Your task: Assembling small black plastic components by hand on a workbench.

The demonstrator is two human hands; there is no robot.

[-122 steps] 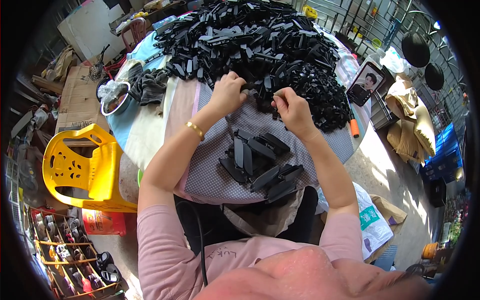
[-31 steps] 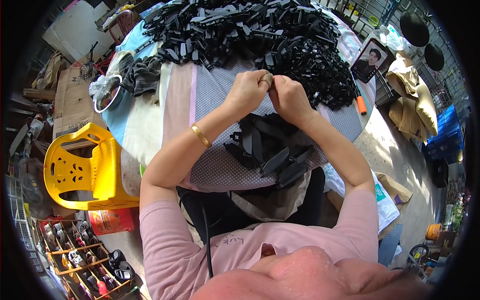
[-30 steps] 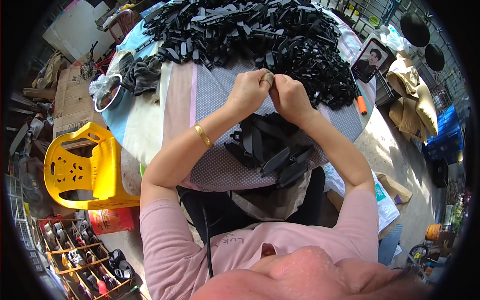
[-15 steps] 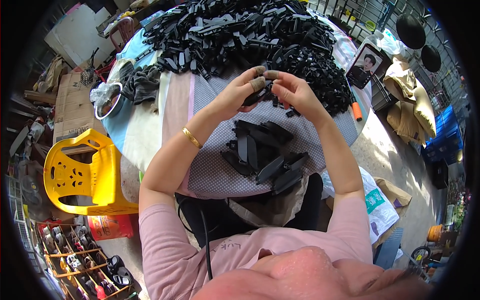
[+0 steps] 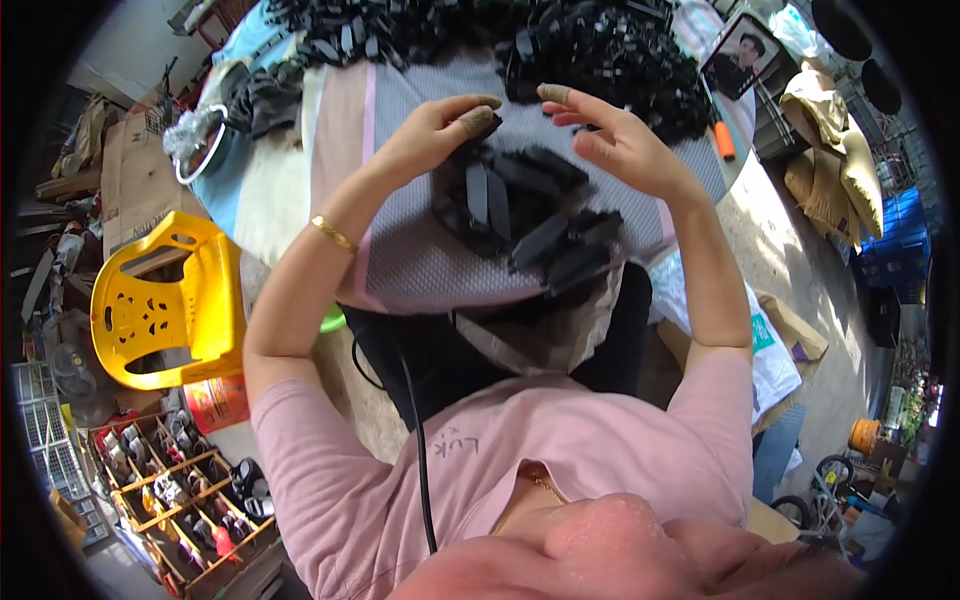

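We have a small group of finished-looking black plastic pieces (image 5: pixel 520 215) lying on the grey mesh cloth (image 5: pixel 410 265) close to us, while the big heap of black parts (image 5: pixel 560 45) at the far side of the round table (image 5: pixel 265 195) is much larger, so we judge the work to be in an early stretch: a handful sorted near us, most of the stock untouched. Our left hand (image 5: pixel 435 130) is raised just above the near group, wrist bent, thumb and forefinger pinched on one small black part (image 5: pixel 483 125) that shows at the fingertips; the other fingers curl in behind it. Our right hand (image 5: pixel 610 145) hangs over the same spot, palm turned inward toward the left, fingers spread and loose, holding nothing that we can see; its forefinger points toward the far heap. The two hands are near one another but apart, with a gap between the fingertips. Both forearms rise from our lap, elbows wide, and a gold bangle (image 5: pixel 332 234) sits on the left wrist. Beside the table on our left stands a yellow plastic chair (image 5: pixel 160 300), and below it a wooden crate of small items (image 5: pixel 185 490). An orange marker (image 5: pixel 725 140) lies at the table's right edge, next to a framed photograph (image 5: pixel 740 55).
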